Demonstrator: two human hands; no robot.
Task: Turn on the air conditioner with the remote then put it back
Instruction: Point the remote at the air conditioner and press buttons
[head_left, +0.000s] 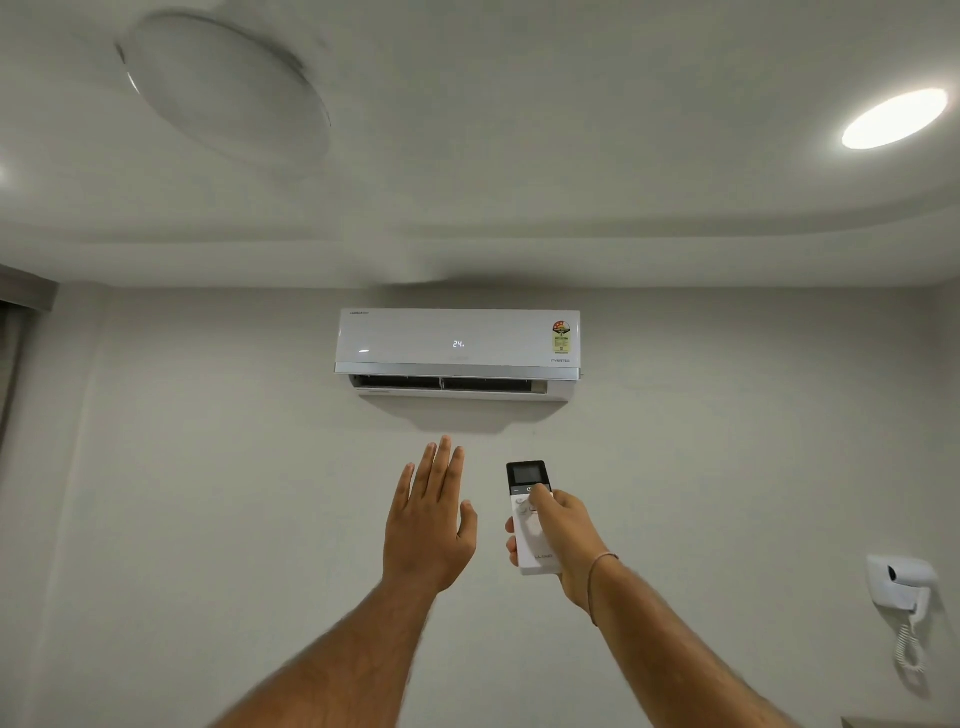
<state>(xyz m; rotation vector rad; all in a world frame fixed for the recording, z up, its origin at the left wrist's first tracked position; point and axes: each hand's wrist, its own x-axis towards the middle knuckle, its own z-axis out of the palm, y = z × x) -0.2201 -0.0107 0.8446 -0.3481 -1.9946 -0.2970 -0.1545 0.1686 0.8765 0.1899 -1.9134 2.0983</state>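
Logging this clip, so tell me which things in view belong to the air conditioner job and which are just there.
Part of the job:
air conditioner, display lit
remote
right hand, holding the remote
left hand, open and empty

Just there:
ceiling fan
ceiling light
wall hair dryer

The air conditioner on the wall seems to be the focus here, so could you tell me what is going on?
A person's right hand points a white remote up at the wall air conditioner, thumb on the buttons. The left hand is raised open below the unit, holding nothing. The unit's display reads 24 and its flap is open, so it appears on.
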